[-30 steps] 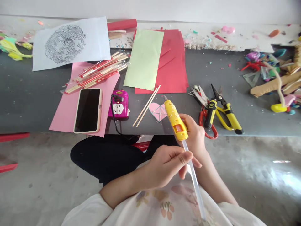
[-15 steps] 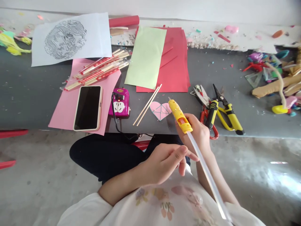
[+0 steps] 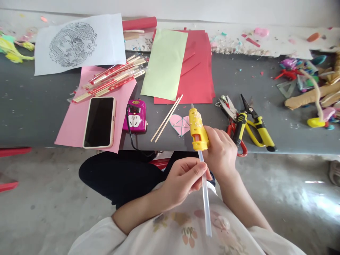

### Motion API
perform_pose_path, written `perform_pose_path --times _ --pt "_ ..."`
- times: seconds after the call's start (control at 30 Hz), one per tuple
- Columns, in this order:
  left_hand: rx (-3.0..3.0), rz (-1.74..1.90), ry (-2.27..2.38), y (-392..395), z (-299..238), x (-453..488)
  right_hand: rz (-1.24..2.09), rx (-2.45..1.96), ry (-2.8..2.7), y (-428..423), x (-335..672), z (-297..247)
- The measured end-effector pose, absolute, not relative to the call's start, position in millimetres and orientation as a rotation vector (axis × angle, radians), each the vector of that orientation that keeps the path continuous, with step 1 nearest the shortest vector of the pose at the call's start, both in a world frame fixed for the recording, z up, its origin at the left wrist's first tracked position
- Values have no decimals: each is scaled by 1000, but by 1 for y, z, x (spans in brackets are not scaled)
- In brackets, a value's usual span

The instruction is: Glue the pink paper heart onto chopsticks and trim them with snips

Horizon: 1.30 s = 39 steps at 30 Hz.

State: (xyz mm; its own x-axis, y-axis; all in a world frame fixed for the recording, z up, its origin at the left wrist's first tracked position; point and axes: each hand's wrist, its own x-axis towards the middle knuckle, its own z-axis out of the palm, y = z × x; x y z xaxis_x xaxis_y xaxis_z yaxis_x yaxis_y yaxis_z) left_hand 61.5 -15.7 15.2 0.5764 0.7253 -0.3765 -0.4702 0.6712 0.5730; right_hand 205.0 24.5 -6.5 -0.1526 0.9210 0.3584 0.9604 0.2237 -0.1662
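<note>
My right hand is wrapped round the handle of a yellow hot glue gun, its nozzle pointing away from me over the table edge. A long translucent glue stick sticks out of the gun's back end toward my lap. Between thumb and fingers, my left hand pinches this stick a little behind the gun. Just left of the gun lies a pink paper heart with thin green lines on it, partly covered by the gun. Two wooden chopsticks lie beside the heart.
Scissors and yellow-black pliers lie to the right. A purple power socket with a black cord and a phone sit left. Behind are green paper, red paper and wrapped chopsticks.
The glue gun has swung to the left, its stick now pointing more straight back toward me. My left hand, loosely spread before, has closed on the glue stick.
</note>
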Motion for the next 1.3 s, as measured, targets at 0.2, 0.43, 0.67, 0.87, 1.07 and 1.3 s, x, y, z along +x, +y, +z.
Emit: perform_pose_path --times 0.2,0.43,0.67,0.87,1.07,1.3 --pt "319 803 669 -25 19 63 -209 -1706 -2148 23 201 -4" --pt "285 793 701 -28 24 62 -182 -1669 -2104 19 205 -6" --pt "277 793 636 -28 24 65 -91 -1667 -2087 17 201 -6" --pt "414 798 517 -19 23 65 190 -1793 -1916 19 191 -1" --pt "567 694 471 -18 21 62 439 -1966 -1774 24 199 10" --pt "707 696 627 -12 18 48 617 -2038 -1821 25 210 11"
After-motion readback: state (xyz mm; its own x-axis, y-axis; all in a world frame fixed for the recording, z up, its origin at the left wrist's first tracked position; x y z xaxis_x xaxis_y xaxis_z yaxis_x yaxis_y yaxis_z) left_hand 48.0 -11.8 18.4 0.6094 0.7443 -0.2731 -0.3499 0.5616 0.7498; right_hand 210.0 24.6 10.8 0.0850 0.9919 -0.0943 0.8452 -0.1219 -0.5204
